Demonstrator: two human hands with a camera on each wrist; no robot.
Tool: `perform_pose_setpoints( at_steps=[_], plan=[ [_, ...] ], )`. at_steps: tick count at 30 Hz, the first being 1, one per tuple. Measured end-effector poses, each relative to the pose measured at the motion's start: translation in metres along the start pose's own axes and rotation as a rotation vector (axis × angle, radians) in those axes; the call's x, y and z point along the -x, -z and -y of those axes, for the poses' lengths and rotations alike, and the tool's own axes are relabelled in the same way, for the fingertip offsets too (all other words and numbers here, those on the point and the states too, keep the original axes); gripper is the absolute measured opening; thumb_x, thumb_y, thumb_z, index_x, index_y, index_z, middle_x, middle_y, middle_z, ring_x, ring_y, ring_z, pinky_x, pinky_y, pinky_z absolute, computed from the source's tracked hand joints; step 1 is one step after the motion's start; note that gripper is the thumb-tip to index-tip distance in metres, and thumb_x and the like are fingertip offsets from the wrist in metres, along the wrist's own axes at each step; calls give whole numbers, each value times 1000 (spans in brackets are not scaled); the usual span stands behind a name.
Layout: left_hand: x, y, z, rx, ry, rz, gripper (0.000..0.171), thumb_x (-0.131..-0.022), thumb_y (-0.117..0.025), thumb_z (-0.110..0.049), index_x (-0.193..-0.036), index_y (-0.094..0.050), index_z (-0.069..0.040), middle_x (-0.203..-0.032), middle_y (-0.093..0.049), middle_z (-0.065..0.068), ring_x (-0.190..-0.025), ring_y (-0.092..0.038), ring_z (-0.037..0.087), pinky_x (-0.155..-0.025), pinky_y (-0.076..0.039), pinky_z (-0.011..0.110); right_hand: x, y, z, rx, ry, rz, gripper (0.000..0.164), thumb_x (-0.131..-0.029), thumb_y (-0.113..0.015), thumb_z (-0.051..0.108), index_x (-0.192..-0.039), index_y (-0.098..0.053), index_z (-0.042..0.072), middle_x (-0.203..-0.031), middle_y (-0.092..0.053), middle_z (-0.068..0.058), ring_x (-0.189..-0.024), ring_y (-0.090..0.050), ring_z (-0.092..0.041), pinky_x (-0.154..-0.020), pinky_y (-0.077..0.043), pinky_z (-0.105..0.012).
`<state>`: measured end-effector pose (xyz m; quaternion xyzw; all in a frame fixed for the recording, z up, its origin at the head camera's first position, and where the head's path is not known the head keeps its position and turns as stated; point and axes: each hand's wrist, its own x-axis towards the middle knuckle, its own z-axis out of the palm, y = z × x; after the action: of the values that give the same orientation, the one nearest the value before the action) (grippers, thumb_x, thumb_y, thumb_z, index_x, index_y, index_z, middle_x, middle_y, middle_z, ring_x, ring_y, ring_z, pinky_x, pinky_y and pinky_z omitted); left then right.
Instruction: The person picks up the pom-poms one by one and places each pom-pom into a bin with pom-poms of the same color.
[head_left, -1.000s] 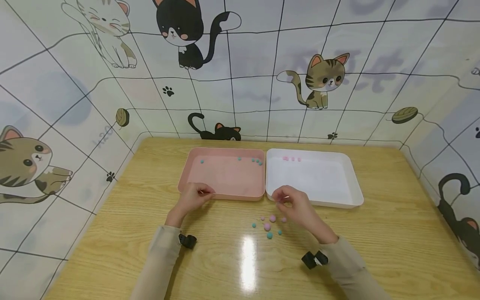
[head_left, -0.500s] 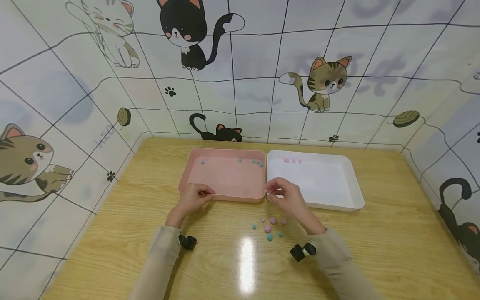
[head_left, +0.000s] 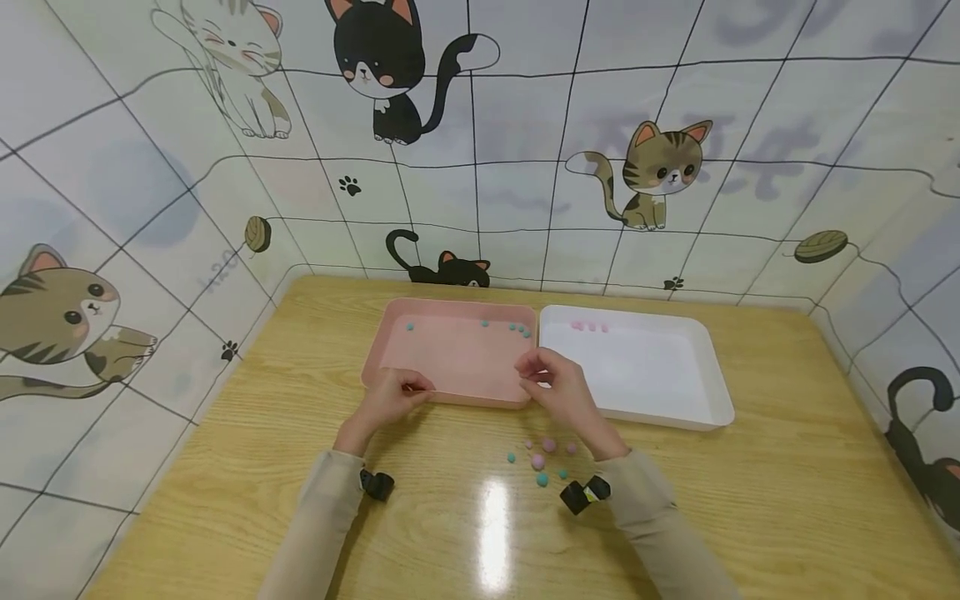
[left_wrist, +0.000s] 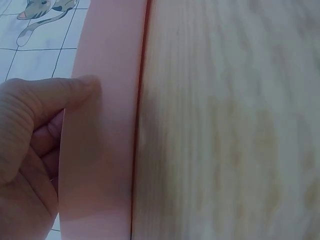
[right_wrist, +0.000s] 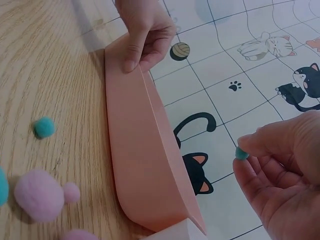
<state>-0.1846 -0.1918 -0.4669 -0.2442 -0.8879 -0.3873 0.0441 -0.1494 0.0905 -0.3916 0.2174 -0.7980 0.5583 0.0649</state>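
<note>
My left hand [head_left: 390, 397] grips the near rim of the pink tray [head_left: 450, 358], its thumb lying on the outer wall in the left wrist view. Between thumb and forefinger, my right hand [head_left: 561, 388] pinches a small teal pom-pom [right_wrist: 241, 152]. That hand is over the pink tray's near right corner, with the pom-pom held above the rim. Several teal pom-poms [head_left: 484, 323] lie toward the back of the pink tray. Along the back of the white tray [head_left: 652, 367] are several small pink pom-poms [head_left: 592, 327].
On the wooden table [head_left: 420, 517], in front of the trays, lie loose pink pom-poms [head_left: 549, 446] and teal pom-poms [head_left: 542, 480] of differing sizes. The two trays stand side by side. Walls with printed cats surround the table at the back and sides.
My right hand has moved left, from the white tray's near left corner to above the pink tray's near right corner. The left hand keeps its hold on the rim. The head view has shifted slightly.
</note>
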Motion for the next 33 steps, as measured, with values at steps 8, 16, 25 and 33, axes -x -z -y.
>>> perform_pose_setpoints(
  at_steps=[8,16,25,33],
  plan=[
    [-2,1,-2,17,8,35,6,-78,-73,0,-75,-72,-4,-73,-69,4,-67,-61,11,-62,-51,23,-6,-5,2,-20,2,15,18,-77,-59,-20,-93,-57,-13,-90,-60,-28,-80,-58,-35,-71,-52,-31],
    [-5,3,2,54,-4,72,8,-78,-73,0,-73,-72,-6,-71,-68,1,-63,-57,7,-58,-49,22,-14,-12,3,-59,-22,5,16,-78,-60,-19,-93,-58,-14,-90,-61,-29,-82,-59,-39,-74,-52,-41],
    [-5,3,7,68,4,68,9,-77,-74,0,-72,-72,-7,-69,-67,0,-59,-53,4,-54,-46,21,-20,-17,2,-100,-62,-3,16,-79,-60,-18,-94,-58,-14,-91,-60,-29,-86,-58,-40,-75,-52,-33],
    [-7,2,7,92,33,77,8,-79,-73,-1,-73,-72,-7,-70,-67,0,-60,-53,5,-56,-46,21,-27,-24,-4,-116,-65,-47,16,-78,-63,-18,-93,-59,-15,-90,-61,-29,-85,-60,-40,-73,-51,-25]
  ],
)
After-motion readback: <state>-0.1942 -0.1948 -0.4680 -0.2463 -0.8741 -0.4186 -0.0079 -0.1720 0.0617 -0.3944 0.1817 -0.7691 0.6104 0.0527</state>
